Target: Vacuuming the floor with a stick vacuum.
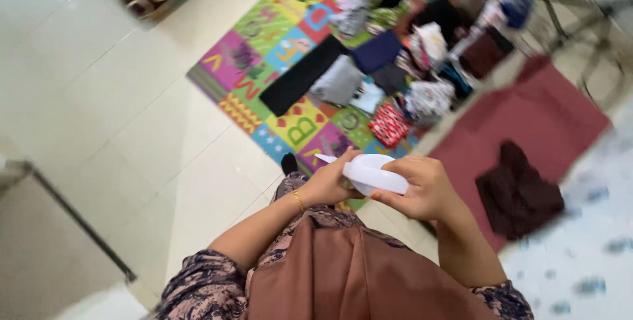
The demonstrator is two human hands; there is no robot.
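Hands hold one white curved object [369, 173] in front of the body: left hand [328, 185] grips its left end, right hand [422, 188] wraps its right side, above colourful play mat [290, 49] with folded clothes [339, 79].

Both my hands meet on a white cloth [370, 173]: my left hand [330, 185] pinches one end, my right hand [425, 191] curls its fingers [389, 196] over the rolled bulk. Below me, a colourful letter mat [264, 63] on the floor carries heaps of folded clothes [395, 63]; a dark brown garment [517, 191] lies on the maroon rug [554, 115].
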